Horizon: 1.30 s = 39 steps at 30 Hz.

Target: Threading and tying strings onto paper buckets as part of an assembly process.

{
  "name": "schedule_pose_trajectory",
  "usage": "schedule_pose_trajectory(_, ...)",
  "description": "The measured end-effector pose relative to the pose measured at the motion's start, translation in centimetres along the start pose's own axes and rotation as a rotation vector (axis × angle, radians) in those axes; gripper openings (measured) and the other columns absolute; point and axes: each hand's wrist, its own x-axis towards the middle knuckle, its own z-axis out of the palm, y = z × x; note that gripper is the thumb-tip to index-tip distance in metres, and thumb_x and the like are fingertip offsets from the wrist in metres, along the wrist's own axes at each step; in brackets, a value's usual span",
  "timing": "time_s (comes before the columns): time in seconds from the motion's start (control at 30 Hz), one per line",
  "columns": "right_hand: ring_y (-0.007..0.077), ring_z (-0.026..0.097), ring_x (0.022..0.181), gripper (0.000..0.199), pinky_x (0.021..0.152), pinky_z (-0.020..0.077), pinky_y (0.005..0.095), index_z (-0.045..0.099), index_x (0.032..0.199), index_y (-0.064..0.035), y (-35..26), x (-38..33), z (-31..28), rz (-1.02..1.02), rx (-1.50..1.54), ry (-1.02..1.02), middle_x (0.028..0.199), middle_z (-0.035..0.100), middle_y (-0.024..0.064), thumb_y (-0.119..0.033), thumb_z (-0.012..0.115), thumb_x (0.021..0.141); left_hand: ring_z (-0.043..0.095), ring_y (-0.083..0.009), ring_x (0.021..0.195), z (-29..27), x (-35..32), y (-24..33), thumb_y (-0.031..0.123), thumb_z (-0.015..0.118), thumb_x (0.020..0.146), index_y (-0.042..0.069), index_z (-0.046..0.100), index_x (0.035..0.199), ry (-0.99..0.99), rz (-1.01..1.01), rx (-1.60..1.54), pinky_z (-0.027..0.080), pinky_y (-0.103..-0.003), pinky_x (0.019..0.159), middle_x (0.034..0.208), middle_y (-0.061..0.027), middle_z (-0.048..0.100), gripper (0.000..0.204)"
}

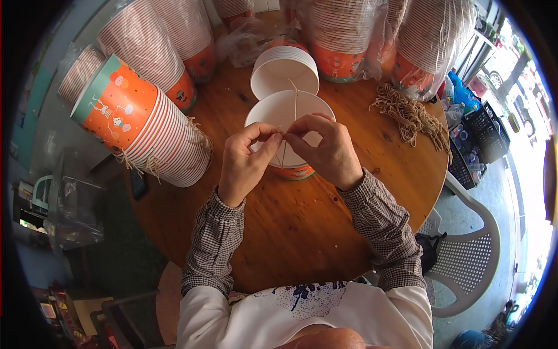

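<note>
A paper bucket [267, 113] stands before me on the round wooden table, its mouth facing up, white inside and orange outside. Above its opening, my left hand [244, 163] pinches a thin tan string [296, 104] between thumb and fingers. Beside it, my right hand [328, 151] pinches the same string, the fingertips of both hands nearly touching. One length of string runs up past the far rim, and another hangs down over the near side. Just behind, more nested white-lined buckets [285, 72] touch or overlap the front one. The exact knot or loop is hidden by my fingers.
A tall stack of orange-and-green buckets [131, 113] with strings hanging from it stands at left, near a dark phone [138, 184]. Plastic-wrapped bucket stacks [343, 35] line the back. A string bundle [407, 119] lies at right; a white chair [465, 264] and black crates [487, 134] stand beyond.
</note>
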Motion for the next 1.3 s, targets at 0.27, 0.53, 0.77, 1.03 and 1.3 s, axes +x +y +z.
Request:
schedule_pose_trajectory(0.27,0.0193,0.062,0.075,0.006,0.095,0.0428,0.0350,0.066,0.083,-0.0018,-0.1,0.0,0.2,-0.080,-0.020,-0.005,0.076,0.067,0.0061,-0.006,0.068,0.079,0.064,-0.0123,0.076,1.0,0.0,0.2,0.001,0.067,0.085,0.001,0.064,0.090,0.164,0.074,0.112,0.050,-0.028,0.073,0.084,-0.0042,0.068,0.006)
schedule_pose_trajectory(0.53,0.0195,0.063,0.073,0.005,0.096,0.0425,0.0348,0.065,0.083,-0.0016,0.3,0.1,0.0,-0.096,-0.029,0.004,0.074,0.067,0.0066,-0.006,0.067,0.080,0.062,-0.0155,0.077,1.0,0.1,0.2,0.000,0.066,0.084,0.001,0.065,0.092,0.173,0.396,0.527,0.049,-0.030,0.072,0.085,-0.0043,0.067,0.008)
schedule_pose_trajectory(0.77,0.0222,0.063,0.074,0.005,0.098,0.0422,0.0391,0.064,0.087,-0.0039,0.0,0.2,-0.2,-0.202,-0.164,0.001,0.081,0.068,0.0053,-0.005,0.066,0.082,0.061,-0.0112,0.085,-0.2,0.2,-0.2,0.006,0.062,0.089,0.001,0.066,0.095,-0.029,0.070,0.058,0.048,-0.025,0.078,0.092,-0.0050,0.066,0.008)
schedule_pose_trajectory(1.03,0.0263,0.065,0.088,0.011,0.102,0.0381,0.0459,0.059,0.094,-0.0075,0.1,0.0,0.5,-0.253,-0.084,0.008,0.088,0.067,0.0047,-0.006,0.064,0.085,0.059,-0.0079,0.088,-0.9,0.0,-0.1,0.012,0.057,0.095,-0.003,0.064,0.103,-0.079,-0.234,-0.419,0.046,-0.023,0.083,0.092,-0.0031,0.065,0.018)
schedule_pose_trajectory(1.3,0.0213,0.065,0.087,0.018,0.104,0.0362,0.0454,0.061,0.097,-0.0088,-0.3,-0.2,0.7,-0.339,-0.112,0.046,0.084,0.067,0.0009,-0.006,0.068,0.081,0.060,-0.0077,0.087,-1.1,0.1,-0.2,0.015,0.059,0.095,-0.002,0.066,0.102,-0.093,-0.307,-0.538,0.045,-0.022,0.086,0.090,-0.0030,0.066,0.020)
